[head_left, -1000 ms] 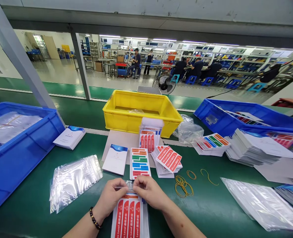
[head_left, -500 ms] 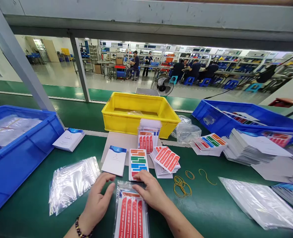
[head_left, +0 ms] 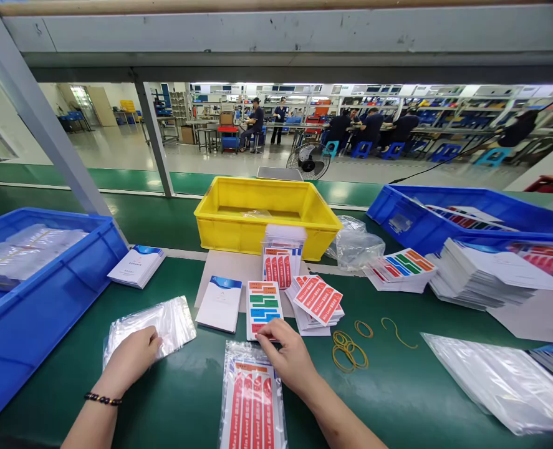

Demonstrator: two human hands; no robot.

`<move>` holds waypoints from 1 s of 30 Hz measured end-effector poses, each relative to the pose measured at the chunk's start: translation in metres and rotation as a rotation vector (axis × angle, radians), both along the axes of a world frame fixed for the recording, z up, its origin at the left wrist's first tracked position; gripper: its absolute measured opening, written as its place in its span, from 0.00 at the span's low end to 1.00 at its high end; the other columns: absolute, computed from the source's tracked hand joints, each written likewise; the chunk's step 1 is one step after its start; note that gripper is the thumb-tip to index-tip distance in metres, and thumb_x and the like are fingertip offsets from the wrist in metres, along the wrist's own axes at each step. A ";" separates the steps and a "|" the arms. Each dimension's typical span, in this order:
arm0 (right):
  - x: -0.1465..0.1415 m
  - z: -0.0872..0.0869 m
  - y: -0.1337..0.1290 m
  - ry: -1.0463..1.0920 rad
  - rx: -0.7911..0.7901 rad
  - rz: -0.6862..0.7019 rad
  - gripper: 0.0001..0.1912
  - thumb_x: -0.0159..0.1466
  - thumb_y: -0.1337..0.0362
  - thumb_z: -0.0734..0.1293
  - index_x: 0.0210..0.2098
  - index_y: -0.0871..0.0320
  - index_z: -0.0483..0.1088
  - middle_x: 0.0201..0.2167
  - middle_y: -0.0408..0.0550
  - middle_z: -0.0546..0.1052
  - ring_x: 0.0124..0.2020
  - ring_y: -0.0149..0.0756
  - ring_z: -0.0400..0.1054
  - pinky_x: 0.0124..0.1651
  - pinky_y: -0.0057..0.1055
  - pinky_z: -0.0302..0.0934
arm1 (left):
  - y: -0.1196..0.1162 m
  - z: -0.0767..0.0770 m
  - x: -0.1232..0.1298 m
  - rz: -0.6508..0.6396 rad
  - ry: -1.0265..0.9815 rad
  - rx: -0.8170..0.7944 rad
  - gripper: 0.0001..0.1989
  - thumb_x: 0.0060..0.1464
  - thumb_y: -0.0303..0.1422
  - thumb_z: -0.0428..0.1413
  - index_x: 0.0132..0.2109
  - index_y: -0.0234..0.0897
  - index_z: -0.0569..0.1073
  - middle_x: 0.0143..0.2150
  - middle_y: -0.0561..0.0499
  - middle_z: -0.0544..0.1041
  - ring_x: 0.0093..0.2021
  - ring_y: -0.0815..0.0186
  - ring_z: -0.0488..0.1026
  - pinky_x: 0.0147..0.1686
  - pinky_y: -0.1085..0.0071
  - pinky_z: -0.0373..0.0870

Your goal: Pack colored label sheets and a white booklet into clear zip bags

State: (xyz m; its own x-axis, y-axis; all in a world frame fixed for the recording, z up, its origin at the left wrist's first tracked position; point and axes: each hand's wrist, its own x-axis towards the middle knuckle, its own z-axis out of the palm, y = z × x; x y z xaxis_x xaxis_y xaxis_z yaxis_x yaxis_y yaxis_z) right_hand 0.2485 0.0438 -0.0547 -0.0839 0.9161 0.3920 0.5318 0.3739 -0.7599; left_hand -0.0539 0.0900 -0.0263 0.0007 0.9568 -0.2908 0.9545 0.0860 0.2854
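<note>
My left hand reaches over a pile of clear plastic bags, its fingers curled together with the tips against the top bag. Beyond the filled bag, my right hand has thumb and forefinger pinched at the lower edge of a sticker sheet with orange, green, blue and red strips. A clear zip bag holding a sheet of red "Max Level / Min Level" labels lies on the green table between my hands; neither hand grips it. White booklets with a blue top sit left of the coloured sheet.
More red label sheets and loose rubber bands lie to the right. A yellow bin stands behind, with a blue bin at left and another blue bin at right. Stacked booklets and larger clear bags occupy the right side.
My left hand has moved left, from beside the filled bag onto the pile of clear bags. My right hand stays by the coloured sheet, its thumb and forefinger now closer together.
</note>
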 end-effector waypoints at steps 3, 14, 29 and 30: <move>-0.006 0.000 -0.001 0.081 -0.091 0.082 0.12 0.62 0.64 0.61 0.24 0.57 0.68 0.24 0.45 0.71 0.28 0.33 0.65 0.33 0.29 0.59 | -0.011 0.010 0.011 -0.060 -0.105 0.034 0.14 0.54 0.37 0.42 0.23 0.40 0.59 0.23 0.53 0.69 0.27 0.63 0.68 0.27 0.72 0.57; -0.032 -0.021 -0.013 0.058 -0.213 0.136 0.17 0.61 0.66 0.57 0.49 0.62 0.66 0.25 0.47 0.73 0.25 0.34 0.67 0.31 0.31 0.62 | -0.044 0.005 0.105 -0.248 -0.485 0.007 0.18 0.51 0.38 0.49 0.17 0.38 0.56 0.17 0.57 0.60 0.20 0.69 0.56 0.23 0.72 0.47; -0.027 -0.005 -0.012 -0.056 -0.128 0.132 0.08 0.60 0.68 0.59 0.27 0.58 0.68 0.22 0.42 0.68 0.24 0.31 0.62 0.28 0.25 0.55 | -0.034 -0.020 0.127 -0.086 -0.937 -0.044 0.16 0.50 0.41 0.49 0.21 0.37 0.62 0.18 0.57 0.61 0.21 0.70 0.58 0.23 0.74 0.56; -0.027 -0.006 -0.012 -0.065 -0.129 0.131 0.11 0.60 0.68 0.58 0.23 0.58 0.66 0.20 0.42 0.67 0.23 0.30 0.61 0.27 0.25 0.53 | -0.035 -0.020 0.128 -0.103 -0.921 -0.034 0.16 0.50 0.41 0.48 0.20 0.38 0.61 0.18 0.57 0.61 0.21 0.70 0.58 0.23 0.74 0.56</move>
State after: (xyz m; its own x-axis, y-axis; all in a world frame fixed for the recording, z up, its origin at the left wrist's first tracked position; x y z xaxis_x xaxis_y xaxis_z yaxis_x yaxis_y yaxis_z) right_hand 0.2218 0.0321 -0.0606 -0.2273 0.9380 0.2616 0.5348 0.3447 -0.7715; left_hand 0.0737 0.0546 -0.0462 0.3299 0.9301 -0.1615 0.3557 0.0360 0.9339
